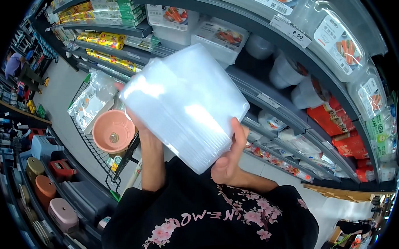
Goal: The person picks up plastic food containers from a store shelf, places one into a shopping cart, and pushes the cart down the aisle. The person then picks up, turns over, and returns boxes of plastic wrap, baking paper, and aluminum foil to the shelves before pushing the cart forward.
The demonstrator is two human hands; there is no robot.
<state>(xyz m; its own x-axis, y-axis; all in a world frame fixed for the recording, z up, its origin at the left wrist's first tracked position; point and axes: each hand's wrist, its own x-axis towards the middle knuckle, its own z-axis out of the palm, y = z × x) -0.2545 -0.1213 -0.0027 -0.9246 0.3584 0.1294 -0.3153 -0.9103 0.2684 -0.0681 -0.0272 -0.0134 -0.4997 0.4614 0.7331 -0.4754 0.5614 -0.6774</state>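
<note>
A shrink-wrapped stack of clear plastic food containers (190,103) is held up in front of my chest, tilted, with light glaring off its film. My right hand (230,155) grips its lower right corner, thumb and fingers on the wrapped side. At the left edge, my left hand (137,118) supports the pack; most of its fingers are hidden behind it. Similar packs of food containers (220,38) with printed labels stand on the shelf just beyond.
A shopping cart (91,148) at left holds a pink basin (114,131) and a white package (89,106). Shelves (268,93) curve around the right, with red packages (333,120). Plastic stools and bins (63,215) line the left shelf. A person (22,71) is far down the aisle.
</note>
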